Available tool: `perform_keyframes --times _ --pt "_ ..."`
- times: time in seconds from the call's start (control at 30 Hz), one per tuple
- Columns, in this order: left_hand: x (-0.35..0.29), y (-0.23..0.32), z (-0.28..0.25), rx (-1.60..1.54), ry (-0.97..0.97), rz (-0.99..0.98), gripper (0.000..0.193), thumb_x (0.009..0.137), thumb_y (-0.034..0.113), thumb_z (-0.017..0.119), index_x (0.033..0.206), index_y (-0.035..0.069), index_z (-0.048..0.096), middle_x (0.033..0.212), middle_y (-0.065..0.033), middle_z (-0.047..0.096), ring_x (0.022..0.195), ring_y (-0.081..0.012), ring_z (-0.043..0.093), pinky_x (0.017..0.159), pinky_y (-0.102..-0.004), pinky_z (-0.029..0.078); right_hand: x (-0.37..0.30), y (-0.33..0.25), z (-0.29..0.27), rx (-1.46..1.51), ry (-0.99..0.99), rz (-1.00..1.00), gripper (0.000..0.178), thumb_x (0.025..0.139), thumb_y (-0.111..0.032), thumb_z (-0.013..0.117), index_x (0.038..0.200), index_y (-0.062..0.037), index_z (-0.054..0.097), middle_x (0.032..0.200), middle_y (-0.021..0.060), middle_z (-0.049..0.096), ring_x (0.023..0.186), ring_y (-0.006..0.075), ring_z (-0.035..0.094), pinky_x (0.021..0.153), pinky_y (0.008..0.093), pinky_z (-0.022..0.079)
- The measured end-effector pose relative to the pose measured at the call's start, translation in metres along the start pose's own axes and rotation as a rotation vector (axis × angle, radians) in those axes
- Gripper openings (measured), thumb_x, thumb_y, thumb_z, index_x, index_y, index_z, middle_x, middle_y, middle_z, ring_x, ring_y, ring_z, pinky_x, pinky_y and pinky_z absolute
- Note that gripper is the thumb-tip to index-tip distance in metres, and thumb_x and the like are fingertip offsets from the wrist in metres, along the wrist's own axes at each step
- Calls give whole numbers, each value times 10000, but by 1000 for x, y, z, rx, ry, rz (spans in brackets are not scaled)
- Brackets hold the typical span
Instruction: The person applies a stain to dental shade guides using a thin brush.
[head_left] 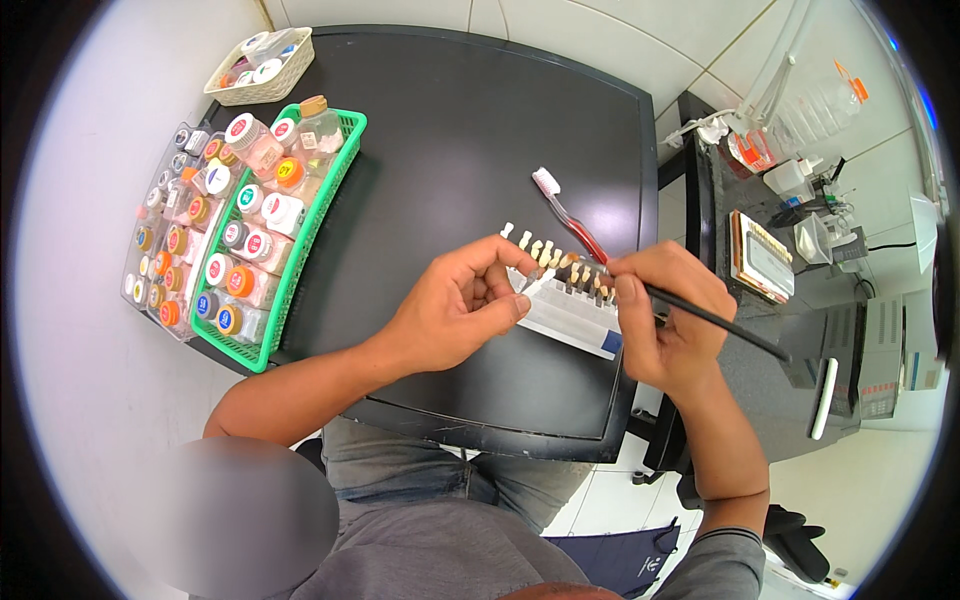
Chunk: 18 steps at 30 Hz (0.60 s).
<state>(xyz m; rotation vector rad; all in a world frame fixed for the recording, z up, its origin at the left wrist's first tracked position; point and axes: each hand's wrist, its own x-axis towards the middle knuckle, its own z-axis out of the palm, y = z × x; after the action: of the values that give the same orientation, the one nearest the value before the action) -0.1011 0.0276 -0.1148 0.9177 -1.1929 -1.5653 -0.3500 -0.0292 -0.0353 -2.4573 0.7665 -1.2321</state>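
My left hand (pixel 465 305) is closed, thumb and forefinger pinching a small white tab (pixel 540 281) over the shade guide. In my right hand (pixel 680 315) is a brush with a long black handle (pixel 725 325), gripped like a pen. Its brownish tip points left, close to the white tab; I cannot tell whether they touch. The shade guide (pixel 570 325), a pale grey holder with a blue end, lies beneath both hands. Several tooth-shaped tabs stand in rows along it, partly hidden by my fingers. Just beyond lies a red and white toothbrush (pixel 570 215).
Left on the black table (pixel 450 130) stand a green basket (pixel 350 150) of lidded jars and a clear tray (pixel 140 290) of more jars. A cream basket (pixel 290 75) sits at the far left corner. A dark side counter (pixel 740 195) at right holds bottles and another tab set.
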Motion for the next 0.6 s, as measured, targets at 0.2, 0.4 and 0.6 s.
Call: perform_keyframes --times 0.2,0.4,0.6 --pt "1 0 2 183 73 128 278 1012 -2 739 1288 17 716 865 2 630 729 -61 601 637 -271 480 -1 2 -4 -34 -9 32 74 932 56 764 1004 40 772 831 125 767 698 208 731 627 331 551" --pt "2 4 1 891 196 618 417 852 -69 800 1231 101 834 855 -51 550 671 -151 587 579 -328 475 -6 3 3 347 120 389 167 1105 -33 661 1028 82 754 833 133 773 734 149 763 651 274 560" --pt "3 3 1 1029 165 737 522 770 -68 821 1253 128 850 840 -47 514 660 -184 575 583 -350 482 -7 11 3 155 13 347 164 1053 -21 692 927 57 762 759 91 751 625 129 715 588 280 511"
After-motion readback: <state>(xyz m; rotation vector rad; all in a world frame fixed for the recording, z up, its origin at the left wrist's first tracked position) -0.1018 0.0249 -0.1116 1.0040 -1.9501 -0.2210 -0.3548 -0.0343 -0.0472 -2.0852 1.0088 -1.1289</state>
